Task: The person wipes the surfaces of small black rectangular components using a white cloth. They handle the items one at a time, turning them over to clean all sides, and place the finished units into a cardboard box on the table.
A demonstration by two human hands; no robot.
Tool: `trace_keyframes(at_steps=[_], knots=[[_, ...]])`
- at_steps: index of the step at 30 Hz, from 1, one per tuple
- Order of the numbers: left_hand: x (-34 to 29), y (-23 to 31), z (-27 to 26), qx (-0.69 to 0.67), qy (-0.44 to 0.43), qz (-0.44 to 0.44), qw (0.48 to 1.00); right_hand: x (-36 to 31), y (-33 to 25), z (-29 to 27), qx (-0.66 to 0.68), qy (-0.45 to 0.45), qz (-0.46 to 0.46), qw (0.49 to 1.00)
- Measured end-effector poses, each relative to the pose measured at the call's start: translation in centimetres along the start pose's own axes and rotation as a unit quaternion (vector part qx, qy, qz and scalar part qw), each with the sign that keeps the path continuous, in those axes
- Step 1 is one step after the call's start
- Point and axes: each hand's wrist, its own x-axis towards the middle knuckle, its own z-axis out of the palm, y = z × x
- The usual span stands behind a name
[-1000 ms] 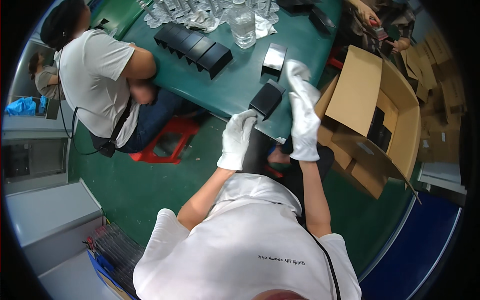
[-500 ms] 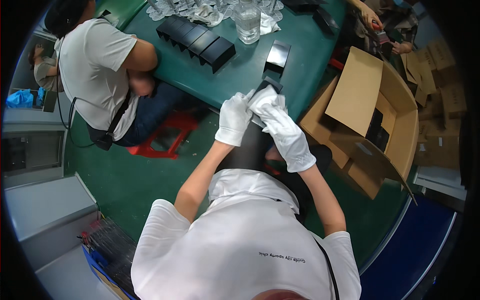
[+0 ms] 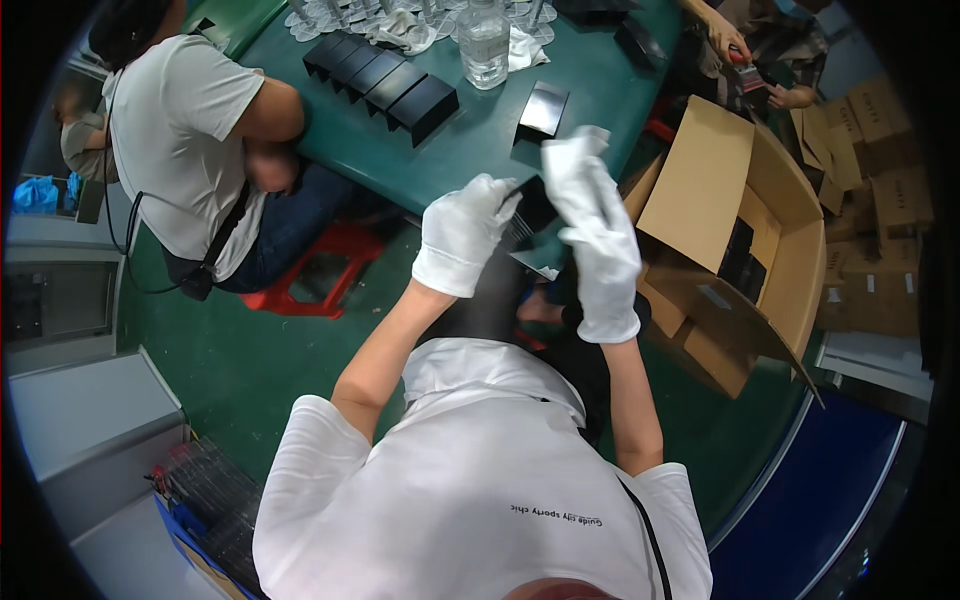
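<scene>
White gloves cover both my hands. My left hand (image 3: 462, 235) is closed on the edge of a black box-shaped part (image 3: 537, 203), held tilted just off the near edge of the green table. To its right my right hand (image 3: 600, 260) is raised, a bunched white cloth (image 3: 575, 155) apparently in its fingers; cloth and glove blend together, so their border is hard to make out. Beyond my hands a similar black part (image 3: 543, 108) stands alone on the table. Farther left, several joined or closely lined-up black parts (image 3: 420, 105) form a row.
On the green table (image 3: 370, 165) stand a clear bottle (image 3: 484, 50), a crumpled white cloth (image 3: 405, 33) and clear plastic pieces. An open cardboard box (image 3: 690, 190) holding black parts is at my right. A seated person (image 3: 190, 130) is at the left; another person's hands (image 3: 728, 42) work at the far right.
My right hand has lifted and swung away from the black part toward the right, uncovering it. My left hand keeps its hold, a little farther left in view.
</scene>
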Motion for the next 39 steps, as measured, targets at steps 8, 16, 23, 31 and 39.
trace_keyframes(at_steps=[8, 16, 23, 31, 39], knots=[[0.3, 0.3, -0.5, 0.086, -0.013, 0.094, 0.992, -0.2, 0.4, 0.2, -0.153, -0.179, 0.012, 0.972], [1.4, -2.3, 0.1, 0.092, 0.124, 0.022, 0.988, -3.8, 4.0, -4.8, 0.082, 0.057, 0.323, 0.941], [0.8, -10.6, 3.3, 0.139, 0.107, -0.119, 0.977, -7.5, 4.9, -2.1, 0.202, 0.096, 0.372, 0.901], [-1.5, -5.2, 2.2, -0.165, 0.185, -0.068, 0.966, 6.1, 4.0, -2.5, 0.23, 0.145, 0.384, 0.882], [3.1, -5.4, 13.1, -0.724, -0.118, -0.194, 0.651, 10.2, 14.9, 11.3, -0.211, -0.071, -0.057, 0.973]])
